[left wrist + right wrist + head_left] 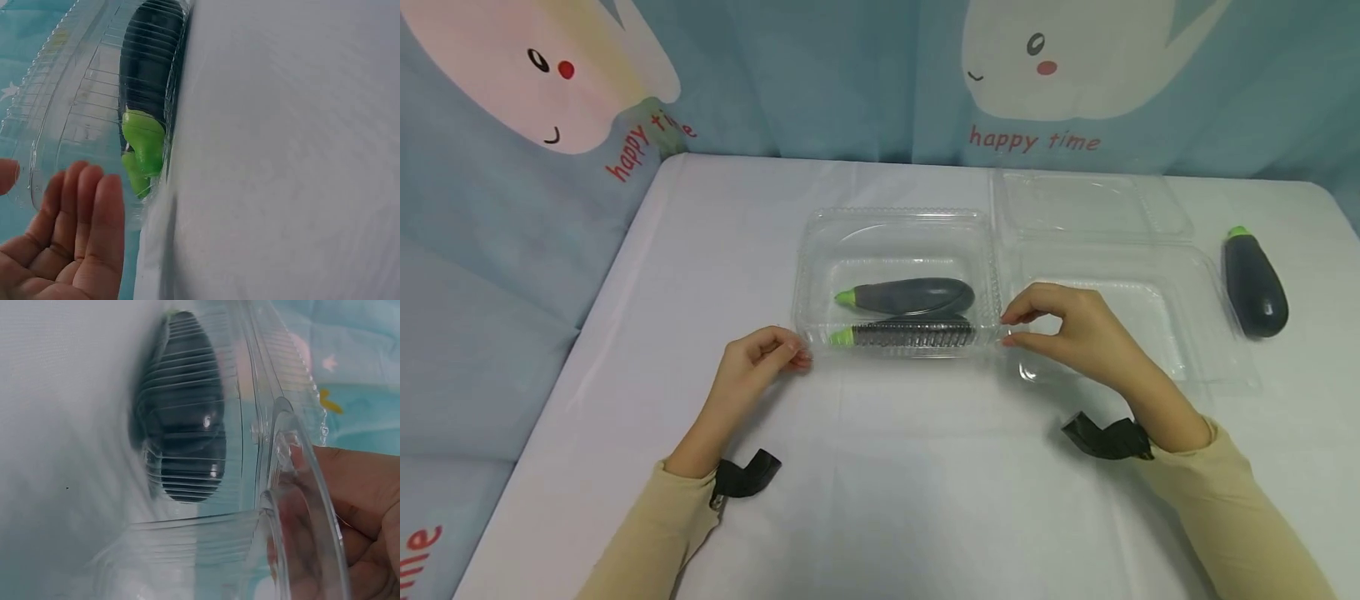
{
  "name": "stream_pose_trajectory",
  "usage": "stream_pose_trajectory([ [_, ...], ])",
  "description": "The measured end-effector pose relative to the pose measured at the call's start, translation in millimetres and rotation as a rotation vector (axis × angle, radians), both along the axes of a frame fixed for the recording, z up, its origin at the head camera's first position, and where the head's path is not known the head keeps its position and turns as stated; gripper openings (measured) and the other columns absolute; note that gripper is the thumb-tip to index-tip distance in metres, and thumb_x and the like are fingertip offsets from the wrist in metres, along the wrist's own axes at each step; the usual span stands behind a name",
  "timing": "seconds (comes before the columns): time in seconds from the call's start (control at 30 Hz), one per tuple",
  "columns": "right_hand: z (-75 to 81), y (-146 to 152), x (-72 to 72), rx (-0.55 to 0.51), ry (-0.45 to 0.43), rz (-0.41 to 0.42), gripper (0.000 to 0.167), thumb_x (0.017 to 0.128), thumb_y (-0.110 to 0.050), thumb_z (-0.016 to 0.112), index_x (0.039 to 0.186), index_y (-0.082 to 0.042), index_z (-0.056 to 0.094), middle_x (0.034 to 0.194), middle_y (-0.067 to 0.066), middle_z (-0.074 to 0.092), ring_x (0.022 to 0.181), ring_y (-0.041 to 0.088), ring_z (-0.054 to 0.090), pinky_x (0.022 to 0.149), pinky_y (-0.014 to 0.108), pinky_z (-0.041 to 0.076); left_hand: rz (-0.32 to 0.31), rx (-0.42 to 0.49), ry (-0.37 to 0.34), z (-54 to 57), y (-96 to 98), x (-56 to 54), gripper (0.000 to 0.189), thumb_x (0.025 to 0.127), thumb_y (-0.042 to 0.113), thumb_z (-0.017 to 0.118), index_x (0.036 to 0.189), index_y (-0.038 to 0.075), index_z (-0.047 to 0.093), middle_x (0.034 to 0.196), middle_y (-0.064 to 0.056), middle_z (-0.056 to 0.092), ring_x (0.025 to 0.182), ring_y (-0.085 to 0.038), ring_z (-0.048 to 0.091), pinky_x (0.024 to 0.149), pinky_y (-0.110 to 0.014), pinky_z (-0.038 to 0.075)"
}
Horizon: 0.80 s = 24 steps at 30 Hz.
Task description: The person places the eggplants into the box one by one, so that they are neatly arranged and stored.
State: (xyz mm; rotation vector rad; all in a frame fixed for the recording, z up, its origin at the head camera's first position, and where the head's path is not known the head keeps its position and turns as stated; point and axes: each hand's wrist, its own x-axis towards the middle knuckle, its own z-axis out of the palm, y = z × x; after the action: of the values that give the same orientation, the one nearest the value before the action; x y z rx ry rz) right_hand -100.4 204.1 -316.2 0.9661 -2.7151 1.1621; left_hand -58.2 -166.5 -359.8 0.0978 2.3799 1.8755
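A clear plastic clamshell box (895, 242) with its lid down lies in front of me. Two dark eggplants with green stems are inside: the rear eggplant (917, 295) in plain sight, the front eggplant (913, 332) behind the ribbed wall. My left hand (763, 358) is at the box's front left corner; the left wrist view shows its fingers (107, 215) fairly straight, the thumb apart. At the box's right edge is my right hand (1075, 333), thumb and forefinger spread with a gap. In the right wrist view, clear plastic overlaps its fingers (359, 487).
To the right, a second clear box (1213, 333) stands with its lid (1097, 208) folded back, right beside the first. Another eggplant (1256, 283) lies at the table's far right. A blue printed curtain (850, 83) hangs behind the white tabletop (910, 500).
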Motion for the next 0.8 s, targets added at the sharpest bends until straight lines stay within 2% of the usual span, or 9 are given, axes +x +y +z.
stream_pose_trajectory([
  [0.2,-1.2,5,2.8,-0.006,0.018,-0.029,0.025,0.068,0.006,0.08,0.086,-0.008,0.069,0.084,0.0,0.067,0.079,0.016,0.063,0.073,0.02,0.05,0.015,0.067,-0.035,-1.1,9.2,-1.8,0.018,0.095,0.0,0.049,0.09,-0.015,0.057,0.08,-0.009,0.065,0.074,-0.01,0.065,0.072,-0.026,0.056],
  [0.43,-6.3,-1,-0.2,-0.041,0.03,-0.006,0.028,0.066,0.006,0.082,0.086,-0.007,0.069,0.084,-0.001,0.067,0.08,0.016,0.062,0.074,0.019,0.049,0.086,0.152,-0.17,0.5,7.6,1.6,0.017,0.097,0.002,0.045,0.089,-0.009,0.055,0.081,-0.003,0.063,0.074,-0.012,0.065,0.073,-0.026,0.055],
  [0.53,-8.1,-4,-0.6,-0.051,0.048,0.008,0.028,0.066,0.006,0.082,0.086,-0.008,0.069,0.084,-0.001,0.067,0.079,0.016,0.061,0.074,0.021,0.049,0.086,0.185,-0.204,1.0,4.6,2.6,0.017,0.098,0.004,0.045,0.089,-0.006,0.055,0.081,-0.001,0.063,0.074,-0.011,0.065,0.072,-0.024,0.055],
  [0.67,-9.3,-7,0.4,-0.065,0.069,0.022,0.029,0.066,0.006,0.082,0.087,-0.009,0.07,0.085,-0.003,0.067,0.08,0.016,0.062,0.075,0.02,0.049,0.079,0.2,-0.21,1.3,2.2,3.0,0.02,0.099,0.007,0.046,0.094,-0.009,0.055,0.079,0.002,0.064,0.074,-0.009,0.065,0.071,-0.021,0.054],
  [0.8,-10.1,-7,1.6,-0.066,0.076,0.019,0.028,0.066,0.005,0.082,0.088,-0.009,0.07,0.086,-0.004,0.067,0.08,0.017,0.062,0.074,0.023,0.05,0.072,0.239,-0.193,1.0,1.7,3.1,0.02,0.099,0.009,0.047,0.092,-0.007,0.057,0.078,0.002,0.065,0.073,-0.008,0.065,0.07,-0.021,0.054],
])
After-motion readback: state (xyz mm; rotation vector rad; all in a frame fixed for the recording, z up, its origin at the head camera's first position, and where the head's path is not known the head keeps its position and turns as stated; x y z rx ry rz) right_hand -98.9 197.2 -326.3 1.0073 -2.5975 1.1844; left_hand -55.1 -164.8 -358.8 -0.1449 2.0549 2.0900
